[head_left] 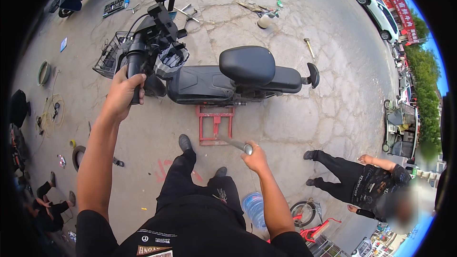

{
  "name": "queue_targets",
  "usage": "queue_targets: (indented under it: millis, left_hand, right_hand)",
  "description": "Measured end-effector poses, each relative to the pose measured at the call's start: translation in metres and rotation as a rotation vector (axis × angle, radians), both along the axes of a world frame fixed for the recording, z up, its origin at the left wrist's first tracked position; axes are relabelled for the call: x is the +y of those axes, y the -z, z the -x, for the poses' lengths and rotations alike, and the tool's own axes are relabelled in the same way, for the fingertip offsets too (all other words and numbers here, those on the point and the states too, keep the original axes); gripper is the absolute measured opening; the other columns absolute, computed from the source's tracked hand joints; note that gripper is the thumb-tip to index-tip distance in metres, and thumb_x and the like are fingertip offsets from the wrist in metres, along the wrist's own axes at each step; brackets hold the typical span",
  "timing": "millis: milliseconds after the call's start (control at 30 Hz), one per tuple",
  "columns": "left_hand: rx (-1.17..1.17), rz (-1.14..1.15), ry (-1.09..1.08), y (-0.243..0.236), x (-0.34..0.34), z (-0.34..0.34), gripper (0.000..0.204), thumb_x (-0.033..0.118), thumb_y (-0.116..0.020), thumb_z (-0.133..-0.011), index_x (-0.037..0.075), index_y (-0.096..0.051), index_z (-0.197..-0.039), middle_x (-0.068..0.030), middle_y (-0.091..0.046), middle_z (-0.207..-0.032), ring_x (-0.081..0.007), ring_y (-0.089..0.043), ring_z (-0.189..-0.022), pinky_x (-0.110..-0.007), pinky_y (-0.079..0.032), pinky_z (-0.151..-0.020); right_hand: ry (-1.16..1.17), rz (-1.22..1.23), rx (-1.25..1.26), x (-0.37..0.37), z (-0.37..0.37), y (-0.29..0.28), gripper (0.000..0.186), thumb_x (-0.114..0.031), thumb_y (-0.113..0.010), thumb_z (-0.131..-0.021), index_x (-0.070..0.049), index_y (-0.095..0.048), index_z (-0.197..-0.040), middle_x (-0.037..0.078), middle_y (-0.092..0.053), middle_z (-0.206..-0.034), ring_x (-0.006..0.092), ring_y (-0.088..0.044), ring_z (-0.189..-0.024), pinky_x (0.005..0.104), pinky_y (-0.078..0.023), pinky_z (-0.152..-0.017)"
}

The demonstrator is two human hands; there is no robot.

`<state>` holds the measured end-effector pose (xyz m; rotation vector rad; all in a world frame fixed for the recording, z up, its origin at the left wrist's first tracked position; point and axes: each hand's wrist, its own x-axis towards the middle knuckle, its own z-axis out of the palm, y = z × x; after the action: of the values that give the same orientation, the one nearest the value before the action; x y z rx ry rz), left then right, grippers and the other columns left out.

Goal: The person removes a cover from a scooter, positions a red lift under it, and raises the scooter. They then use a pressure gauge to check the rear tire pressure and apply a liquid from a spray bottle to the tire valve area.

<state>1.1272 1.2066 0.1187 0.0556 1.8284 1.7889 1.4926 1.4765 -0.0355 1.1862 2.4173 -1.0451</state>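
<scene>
Apparently steadying a black scooter (202, 85) on the pavement (295, 120), far of the feet (185, 142).
Set crosswise, front end to the left, with a red frame (201, 126) by its near edge; whether touching, hard to tell. Angled from the frame, a grey bar (232, 143), gripped at its near end by the right hand (256, 159), probably for leverage. Near handlebar grip (135, 64) wrapped by the left hand (124, 88), likely for balance. Mostly black, with a broad padded seat (247, 64) and small tail piece (313, 75).

white characters on red banner (396, 1); lettering on wearer's shirt (195, 228), bystander's shirt (376, 185)
</scene>
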Motion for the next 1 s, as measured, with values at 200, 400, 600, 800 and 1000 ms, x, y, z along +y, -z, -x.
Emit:
queue_targets:
  millis: [200, 400, 600, 800, 1000]
  left_hand:
    - [-0.058, -0.050, 0.007, 0.003, -0.010, 0.007, 0.037, 0.007, -0.063, -0.088, -0.002, -0.042, -0.117, -0.0066, -0.055, -0.078, -0.0139, -0.055, -0.051, -0.030, -0.047, -0.042]
    - [-0.077, -0.081, 0.015, 0.011, -0.020, 0.019, 0.041, 0.005, -0.061, -0.090, -0.002, -0.040, -0.125, -0.0070, -0.053, -0.078, -0.0143, -0.055, -0.051, -0.031, -0.047, -0.041]
    - [-0.066, -0.074, 0.022, 0.010, -0.027, 0.038, 0.036, 0.007, -0.062, -0.089, -0.001, -0.043, -0.119, -0.0059, -0.052, -0.077, -0.0140, -0.054, -0.051, -0.030, -0.047, -0.042]
    - [-0.048, -0.110, 0.076, 0.011, 0.002, 0.027, 0.043, 0.006, -0.059, -0.089, -0.003, -0.042, -0.128, -0.0058, -0.052, -0.070, -0.0135, -0.052, -0.048, -0.030, -0.045, -0.040]
    - [0.035, -0.029, -0.011, 0.041, -0.021, 0.011, 0.043, 0.016, -0.061, -0.091, 0.003, -0.045, -0.129, -0.0023, -0.049, -0.068, -0.0112, -0.050, -0.047, -0.027, -0.043, -0.038]
  right_hand:
    - [-0.091, 0.012, -0.122, -0.014, 0.029, -0.012, 0.058, -0.019, -0.068, -0.074, -0.006, -0.061, -0.130, 0.027, -0.069, -0.111, 0.0415, -0.066, -0.108, 0.0446, -0.052, -0.092]
    - [-0.087, 0.028, -0.078, -0.035, 0.077, -0.007, 0.055, -0.020, -0.068, -0.076, -0.006, -0.062, -0.129, 0.027, -0.069, -0.108, 0.0416, -0.067, -0.104, 0.0450, -0.052, -0.091]
    - [0.025, 0.138, -0.124, -0.047, 0.129, -0.005, 0.053, -0.020, -0.067, -0.078, -0.006, -0.062, -0.129, 0.026, -0.071, -0.098, 0.0356, -0.073, -0.081, 0.0420, -0.057, -0.076]
    - [0.005, -0.091, -0.065, -0.042, 0.076, 0.006, 0.052, -0.025, -0.066, -0.077, -0.011, -0.064, -0.128, 0.024, -0.071, -0.102, 0.0402, -0.069, -0.096, 0.0459, -0.055, -0.085]
    - [0.100, 0.005, -0.046, -0.067, 0.075, -0.010, 0.053, -0.028, -0.065, -0.084, -0.019, -0.057, -0.135, 0.022, -0.070, -0.108, 0.0435, -0.065, -0.104, 0.0529, -0.051, -0.092]
